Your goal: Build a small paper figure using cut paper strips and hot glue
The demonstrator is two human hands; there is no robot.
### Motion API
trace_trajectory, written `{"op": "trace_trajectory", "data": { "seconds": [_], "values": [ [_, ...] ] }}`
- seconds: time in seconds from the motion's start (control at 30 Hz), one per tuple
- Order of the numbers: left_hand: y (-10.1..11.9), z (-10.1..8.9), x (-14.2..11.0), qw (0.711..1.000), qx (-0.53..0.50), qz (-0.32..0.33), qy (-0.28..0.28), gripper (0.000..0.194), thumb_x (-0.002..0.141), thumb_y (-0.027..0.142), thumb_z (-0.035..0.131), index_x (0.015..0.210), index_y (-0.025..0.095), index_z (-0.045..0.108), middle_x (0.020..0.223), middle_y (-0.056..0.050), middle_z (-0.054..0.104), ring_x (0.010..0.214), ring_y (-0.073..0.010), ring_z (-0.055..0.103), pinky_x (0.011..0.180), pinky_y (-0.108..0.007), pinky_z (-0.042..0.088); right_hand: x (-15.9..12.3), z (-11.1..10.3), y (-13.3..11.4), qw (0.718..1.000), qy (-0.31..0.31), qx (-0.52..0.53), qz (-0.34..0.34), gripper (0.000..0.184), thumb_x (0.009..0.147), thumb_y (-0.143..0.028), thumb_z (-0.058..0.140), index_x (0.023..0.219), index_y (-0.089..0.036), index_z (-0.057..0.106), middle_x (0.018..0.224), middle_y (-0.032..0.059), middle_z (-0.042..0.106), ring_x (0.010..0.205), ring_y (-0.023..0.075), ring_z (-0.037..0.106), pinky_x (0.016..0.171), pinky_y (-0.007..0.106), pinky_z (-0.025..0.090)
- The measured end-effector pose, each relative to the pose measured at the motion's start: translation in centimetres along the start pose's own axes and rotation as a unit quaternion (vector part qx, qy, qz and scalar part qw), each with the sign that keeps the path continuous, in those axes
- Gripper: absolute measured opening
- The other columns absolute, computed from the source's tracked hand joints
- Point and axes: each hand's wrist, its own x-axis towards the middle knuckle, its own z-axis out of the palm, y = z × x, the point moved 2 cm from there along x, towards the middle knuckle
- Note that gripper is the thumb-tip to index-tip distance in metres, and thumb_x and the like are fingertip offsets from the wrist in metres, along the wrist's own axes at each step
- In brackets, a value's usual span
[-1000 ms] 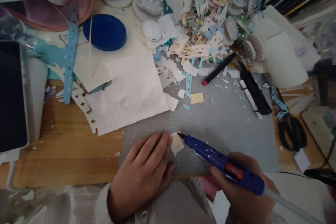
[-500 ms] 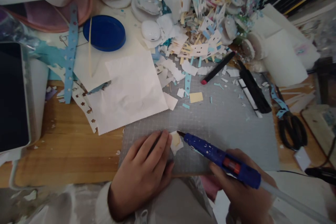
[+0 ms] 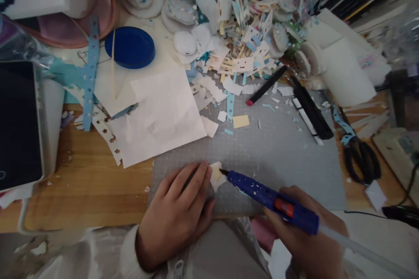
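Note:
A small white paper piece [image 3: 214,184] with a yellow paper square [image 3: 217,172] on it lies on the grey cutting mat [image 3: 278,157]. My left hand [image 3: 178,209] rests flat on the mat, fingers stretched out, with its fingertips at the paper piece's left edge. My right hand [image 3: 310,222] is wrapped around a blue hot glue pen [image 3: 262,194], from whose back end a translucent glue stick [image 3: 347,237] sticks out. The pen's dark nozzle is at the right edge of the yellow square; whether it touches cannot be made out.
A heap of small paper figures [image 3: 244,64] stands behind the mat. On the mat lie a marker [image 3: 266,85], a black cutter [image 3: 312,111] and a loose yellow piece [image 3: 241,121]. Scissors [image 3: 362,161] are at right. Left are white paper [image 3: 160,117], a blue lid [image 3: 130,47] and a tablet [image 3: 19,122].
The glue pen's tip has shifted slightly down and left, onto the right side of the small paper piece. My left hand stays in place; the whole view has shifted a little.

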Motion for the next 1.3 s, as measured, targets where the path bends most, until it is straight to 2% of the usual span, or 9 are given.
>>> {"op": "trace_trajectory", "data": {
  "seconds": [0.1, 0.3, 0.5, 0.63, 0.8, 0.97, 1.1, 1.2, 1.3],
  "values": [
    [0.0, -0.1, 0.0, 1.0, 0.0, 0.003, 0.0, 0.04, 0.091, 0.023, 0.053, 0.125, 0.004, 0.059, 0.127, -0.013, 0.065, 0.115, -0.0283, 0.054, 0.095, -0.041, 0.038, -0.5, -0.3, 0.6, 0.999, 0.011, 0.026, 0.026, 0.02, 0.082, -0.04, 0.058, 0.087, -0.021, 0.061, 0.07, 0.0009, 0.067, 0.057, 0.0181, 0.065, 0.051, 0.027, 0.047],
    [-0.2, -0.6, -0.3, 0.997, -0.072, -0.036, -0.016, 0.047, 0.09, 0.025, 0.056, 0.133, 0.007, 0.048, 0.131, -0.015, 0.058, 0.12, -0.0283, 0.049, 0.101, -0.043, 0.041, -1.4, -0.3, 4.4, 0.965, 0.167, -0.002, 0.2, 0.033, 0.083, -0.047, 0.061, 0.091, -0.016, 0.062, 0.076, 0.0062, 0.063, 0.067, 0.0215, 0.062, 0.063, 0.032, 0.047],
    [-0.6, -0.4, 0.2, 0.989, -0.106, -0.105, 0.026, 0.036, 0.092, 0.02, 0.055, 0.127, 0.013, 0.052, 0.124, -0.013, 0.058, 0.115, -0.0263, 0.052, 0.099, -0.044, 0.046, -1.2, 1.9, 8.2, 0.983, 0.146, 0.028, 0.107, 0.041, 0.09, -0.041, 0.044, 0.118, -0.012, 0.053, 0.096, 0.0153, 0.059, 0.088, 0.0299, 0.056, 0.076, 0.045, 0.045],
    [-0.4, -0.4, 1.3, 0.982, -0.13, -0.131, 0.031, 0.019, 0.089, 0.013, 0.056, 0.105, 0.017, 0.065, 0.109, -0.009, 0.063, 0.103, -0.0258, 0.056, 0.092, -0.044, 0.048, -1.2, 3.5, 9.0, 0.987, 0.131, 0.037, 0.081, 0.036, 0.091, -0.036, 0.046, 0.117, -0.014, 0.055, 0.099, 0.0146, 0.06, 0.09, 0.0294, 0.054, 0.079, 0.046, 0.043],
    [-0.5, -0.8, 2.0, 0.972, -0.172, -0.155, 0.038, 0.014, 0.085, 0.011, 0.059, 0.095, 0.019, 0.066, 0.099, -0.006, 0.064, 0.096, -0.023, 0.057, 0.087, -0.04, 0.048, -0.8, 4.1, 9.1, 0.984, 0.146, 0.085, 0.051, 0.035, 0.087, -0.032, 0.05, 0.117, -0.014, 0.055, 0.103, 0.0141, 0.06, 0.095, 0.0292, 0.054, 0.083, 0.046, 0.045],
    [-0.6, -2.0, 2.3, 0.94, -0.284, -0.191, 0.016, 0.006, 0.084, 0.022, 0.061, 0.083, 0.016, 0.061, 0.08, -0.003, 0.065, 0.075, -0.0176, 0.061, 0.071, -0.031, 0.051, -1.1, 1.2, 7.4, 0.963, 0.235, 0.122, 0.056, 0.029, 0.085, -0.028, 0.055, 0.112, -0.015, 0.058, 0.109, 0.0147, 0.058, 0.104, 0.0295, 0.054, 0.091, 0.05, 0.043],
    [0.0, -4.6, 2.7, 0.905, -0.376, -0.198, -0.017, 0.018, 0.087, 0.032, 0.059, 0.081, 0.015, 0.059, 0.072, -0.002, 0.064, 0.066, -0.0139, 0.061, 0.061, -0.024, 0.05, -1.8, -2.4, 3.8, 0.905, 0.34, 0.245, 0.078, 0.015, 0.083, -0.018, 0.062, 0.098, -0.02, 0.064, 0.097, 0.0079, 0.062, 0.093, 0.0239, 0.058, 0.087, 0.042, 0.045],
    [0.6, -6.6, 3.0, 0.861, -0.46, -0.218, -0.01, 0.021, 0.085, 0.035, 0.063, 0.079, 0.015, 0.061, 0.069, -0.001, 0.062, 0.062, -0.0119, 0.057, 0.057, -0.022, 0.046, -0.8, -3.8, 0.1, 0.868, 0.283, 0.397, 0.092, 0.009, 0.088, -0.018, 0.056, 0.087, -0.022, 0.064, 0.088, 0.0043, 0.063, 0.086, 0.0194, 0.059, 0.076, 0.032, 0.047],
    [0.8, -7.6, 3.2, 0.809, -0.536, -0.242, 0.015, 0.02, 0.08, 0.034, 0.071, 0.075, 0.016, 0.063, 0.067, 0.0, 0.061, 0.061, -0.0107, 0.054, 0.057, -0.02, 0.044, 1.5, -3.8, -3.4, 0.836, 0.178, 0.514, 0.07, 0.019, 0.093, -0.024, 0.051, 0.078, -0.021, 0.062, 0.074, 0.001, 0.061, 0.071, 0.0141, 0.058, 0.063, 0.024, 0.046]
  ]
}}
